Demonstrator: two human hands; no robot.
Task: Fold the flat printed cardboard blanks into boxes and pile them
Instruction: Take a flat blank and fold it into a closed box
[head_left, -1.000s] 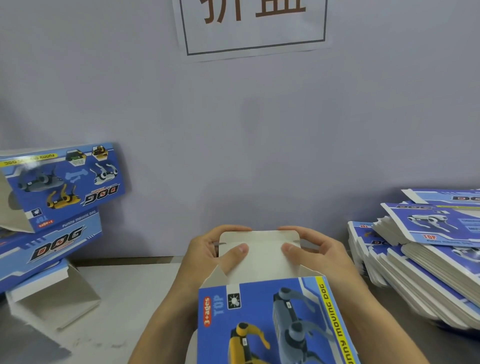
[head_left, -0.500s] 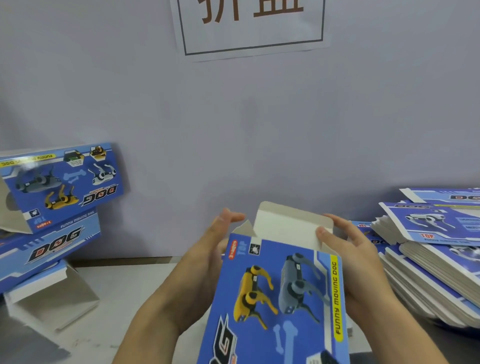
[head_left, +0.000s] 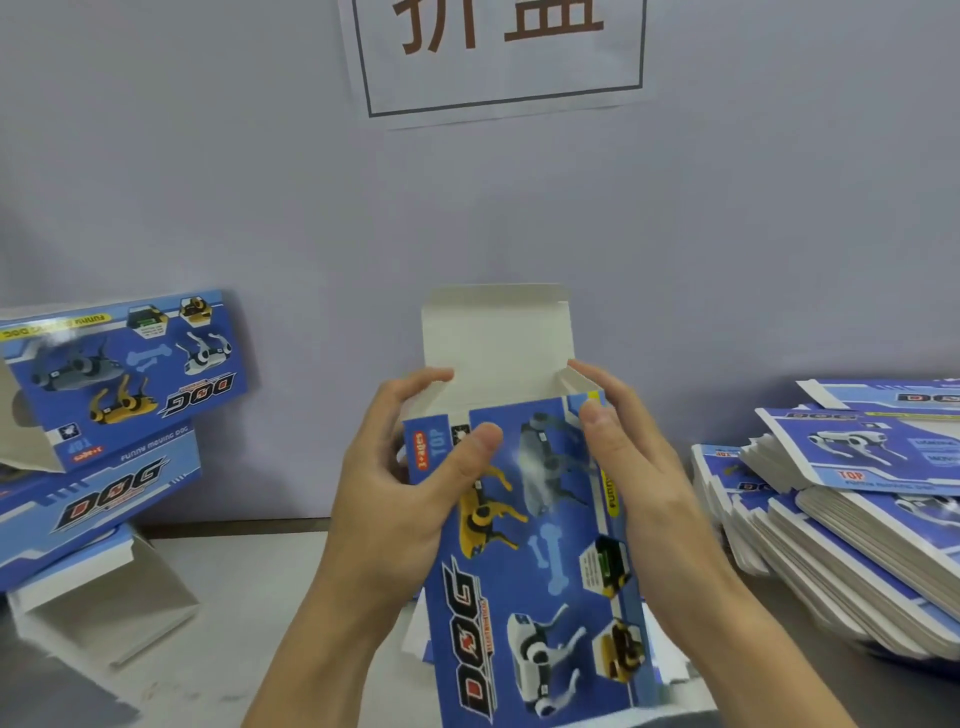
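Grey wall (head_left: 727, 208), pale table (head_left: 249, 597), left hand (head_left: 395, 499) and right hand (head_left: 644, 483) gripping upright box (head_left: 535, 545)

Two hands (head_left: 415, 483) hold one box (head_left: 535, 561). Left of it, three folded boxes (head_left: 119, 364) are piled; right of it, flat blanks (head_left: 857, 519) too many to count.

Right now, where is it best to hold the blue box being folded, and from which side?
Probably grip the box by its two long side walls near the open top, one hand from each side: the lid flap stands upright and needs free room to fold.
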